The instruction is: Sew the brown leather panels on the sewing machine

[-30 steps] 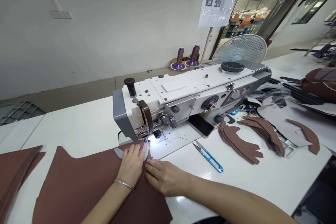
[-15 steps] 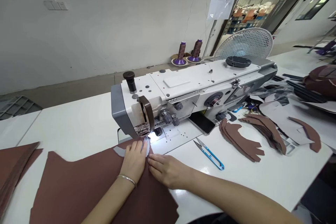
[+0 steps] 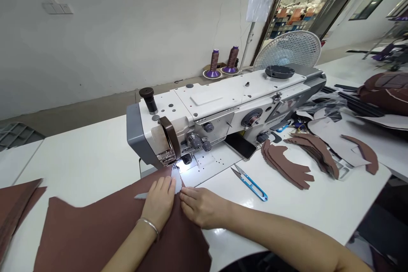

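Note:
A large brown sheet of leather-like material (image 3: pixel 95 229) lies on the white table, with its upper corner at the needle of the sewing machine (image 3: pixel 219 106). A pale grey curved piece (image 3: pixel 177 182) rests on the sheet, just in front of the lit presser foot. My left hand (image 3: pixel 159 204) lies flat on this grey piece and the sheet, fingers stretched toward the needle and partly covering the piece. My right hand (image 3: pixel 200 207) pinches the sheet's right edge between thumb and fingertips, close beside the left hand.
Blue thread snips (image 3: pixel 250 183) and a dark phone (image 3: pixel 241 146) lie right of the needle. Farther right are stacked brown cut pieces (image 3: pixel 287 165) and white pieces (image 3: pixel 334 140). Behind the machine stand thread cones (image 3: pixel 214 63) and a fan (image 3: pixel 288 51). More brown sheets (image 3: pixel 19 208) lie left.
The view has shifted slightly. My left hand has slid back a little from the needle, uncovering more of the grey piece, which has turned with the sheet. The right hand keeps its pinch.

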`<state>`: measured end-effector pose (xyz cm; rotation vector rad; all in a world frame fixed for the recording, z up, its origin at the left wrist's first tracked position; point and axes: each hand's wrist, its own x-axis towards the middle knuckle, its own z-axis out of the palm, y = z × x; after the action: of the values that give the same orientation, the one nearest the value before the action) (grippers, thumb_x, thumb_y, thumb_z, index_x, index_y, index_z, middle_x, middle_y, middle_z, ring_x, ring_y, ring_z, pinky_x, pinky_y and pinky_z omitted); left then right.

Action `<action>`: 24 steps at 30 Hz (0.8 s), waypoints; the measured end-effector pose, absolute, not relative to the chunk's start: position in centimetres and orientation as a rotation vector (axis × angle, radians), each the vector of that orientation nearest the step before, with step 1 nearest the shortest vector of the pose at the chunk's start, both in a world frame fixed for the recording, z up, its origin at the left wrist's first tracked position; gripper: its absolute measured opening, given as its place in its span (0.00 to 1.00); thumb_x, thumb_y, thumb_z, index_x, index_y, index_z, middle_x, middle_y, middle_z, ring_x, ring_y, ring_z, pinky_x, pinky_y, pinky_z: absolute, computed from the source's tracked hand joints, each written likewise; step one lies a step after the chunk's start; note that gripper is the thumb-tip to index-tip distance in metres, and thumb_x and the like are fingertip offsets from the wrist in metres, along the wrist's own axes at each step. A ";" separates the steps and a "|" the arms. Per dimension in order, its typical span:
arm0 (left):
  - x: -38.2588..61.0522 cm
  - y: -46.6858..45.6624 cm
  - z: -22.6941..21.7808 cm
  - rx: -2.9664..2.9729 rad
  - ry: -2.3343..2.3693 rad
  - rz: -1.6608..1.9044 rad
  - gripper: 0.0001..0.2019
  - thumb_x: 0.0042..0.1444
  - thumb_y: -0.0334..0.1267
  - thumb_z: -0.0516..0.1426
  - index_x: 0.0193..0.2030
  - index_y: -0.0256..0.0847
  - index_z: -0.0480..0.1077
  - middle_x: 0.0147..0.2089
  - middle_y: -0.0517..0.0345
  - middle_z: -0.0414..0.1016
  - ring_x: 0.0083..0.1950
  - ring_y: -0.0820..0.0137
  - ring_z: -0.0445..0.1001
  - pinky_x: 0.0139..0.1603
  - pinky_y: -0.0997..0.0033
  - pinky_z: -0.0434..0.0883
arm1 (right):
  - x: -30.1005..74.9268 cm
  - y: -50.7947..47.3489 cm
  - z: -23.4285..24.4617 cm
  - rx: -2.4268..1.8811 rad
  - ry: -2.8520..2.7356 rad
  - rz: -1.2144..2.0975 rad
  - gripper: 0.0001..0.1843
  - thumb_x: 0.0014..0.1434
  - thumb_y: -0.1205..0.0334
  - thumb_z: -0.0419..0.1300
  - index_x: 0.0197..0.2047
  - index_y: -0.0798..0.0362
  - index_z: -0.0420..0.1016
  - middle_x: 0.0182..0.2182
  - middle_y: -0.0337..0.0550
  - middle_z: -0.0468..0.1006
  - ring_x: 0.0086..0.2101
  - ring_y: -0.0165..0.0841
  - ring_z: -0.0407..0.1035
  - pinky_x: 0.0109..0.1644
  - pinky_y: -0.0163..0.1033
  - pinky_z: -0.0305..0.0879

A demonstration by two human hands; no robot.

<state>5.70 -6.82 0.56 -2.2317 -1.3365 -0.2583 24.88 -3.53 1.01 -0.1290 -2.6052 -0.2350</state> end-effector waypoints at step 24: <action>3.0 -3.8 0.9 -2.368 -1.088 -0.382 0.16 0.61 0.25 0.43 0.44 0.29 0.72 0.39 0.45 0.73 0.39 0.62 0.65 0.38 0.63 0.63 | 23.9 -3.0 0.4 -0.172 -2.518 -0.376 0.14 0.61 0.71 0.50 0.41 0.70 0.74 0.43 0.65 0.77 0.44 0.48 0.74 0.50 0.49 0.71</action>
<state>3.02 -3.83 0.92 -2.3680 -1.0875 -0.3819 23.90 -2.99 0.45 -0.1720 -2.5181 -0.3757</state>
